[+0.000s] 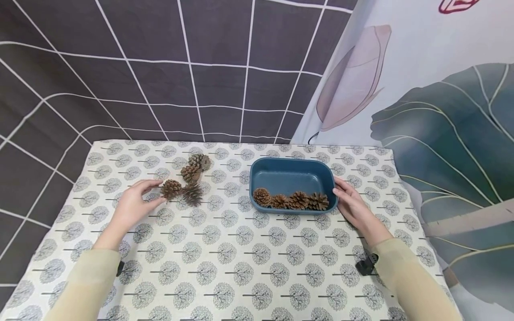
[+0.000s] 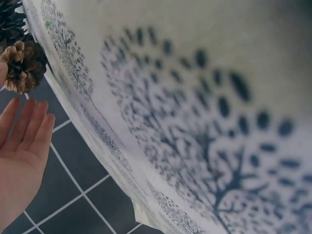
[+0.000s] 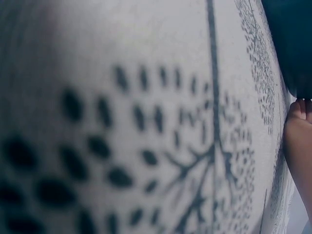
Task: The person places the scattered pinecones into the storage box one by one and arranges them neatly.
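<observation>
At the left of the head view, my left hand point(image 1: 134, 203) reaches around a brown pine cone point(image 1: 171, 189), thumb and fingers on either side of it. In the left wrist view the fingers point(image 2: 36, 122) are extended, with a gap between them and the pine cone point(image 2: 22, 68). Several other pine cones point(image 1: 191, 174) lie clustered just beyond. On the right, my right hand point(image 1: 353, 207) rests against the right end of a blue rectangular bin point(image 1: 289, 162). Its fingertips point(image 3: 301, 108) touch the bin's side. A row of several pine cones point(image 1: 299, 200) lies along the bin's near wall.
Both objects and hands are over a table covered with a tree-print cloth point(image 1: 225, 254). A dark tiled backdrop point(image 1: 221, 84) rises behind the table's far edge, and a leaf-patterned curtain point(image 1: 441, 116) hangs at the right.
</observation>
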Demonstrator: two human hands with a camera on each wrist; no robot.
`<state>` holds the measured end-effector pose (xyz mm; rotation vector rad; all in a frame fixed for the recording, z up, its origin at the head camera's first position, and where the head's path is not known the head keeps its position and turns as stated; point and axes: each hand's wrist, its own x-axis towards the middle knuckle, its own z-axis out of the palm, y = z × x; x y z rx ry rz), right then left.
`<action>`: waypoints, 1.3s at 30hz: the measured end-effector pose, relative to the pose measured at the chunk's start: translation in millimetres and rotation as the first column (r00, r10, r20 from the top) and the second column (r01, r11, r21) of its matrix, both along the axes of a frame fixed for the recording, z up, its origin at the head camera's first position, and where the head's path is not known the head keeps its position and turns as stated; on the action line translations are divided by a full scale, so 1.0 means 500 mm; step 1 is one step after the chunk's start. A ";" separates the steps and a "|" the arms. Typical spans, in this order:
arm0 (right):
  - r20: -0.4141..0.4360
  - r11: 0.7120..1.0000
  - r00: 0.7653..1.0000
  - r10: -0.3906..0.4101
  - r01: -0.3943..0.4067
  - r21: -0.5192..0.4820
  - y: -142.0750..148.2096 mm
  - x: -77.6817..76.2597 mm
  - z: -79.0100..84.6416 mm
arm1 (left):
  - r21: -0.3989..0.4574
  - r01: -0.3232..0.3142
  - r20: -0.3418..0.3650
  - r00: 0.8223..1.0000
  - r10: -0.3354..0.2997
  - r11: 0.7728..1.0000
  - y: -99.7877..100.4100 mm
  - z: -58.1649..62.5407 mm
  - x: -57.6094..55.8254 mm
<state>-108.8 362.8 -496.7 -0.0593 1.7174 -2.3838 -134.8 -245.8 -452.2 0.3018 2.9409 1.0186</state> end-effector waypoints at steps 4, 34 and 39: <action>-0.003 1.000 1.000 0.000 0.000 0.006 0.000 -0.001 0.002 | -0.031 0.000 0.046 0.999 0.001 1.000 0.003 -0.003 -0.005; 0.001 1.000 1.000 -0.008 0.008 0.014 0.000 0.000 0.002 | -0.041 -0.039 0.048 0.998 0.041 0.998 0.044 -0.030 -0.026; -0.004 1.000 1.000 -0.006 0.006 0.010 0.000 0.000 0.000 | -0.063 -0.060 0.034 0.997 0.062 0.996 0.040 -0.028 -0.023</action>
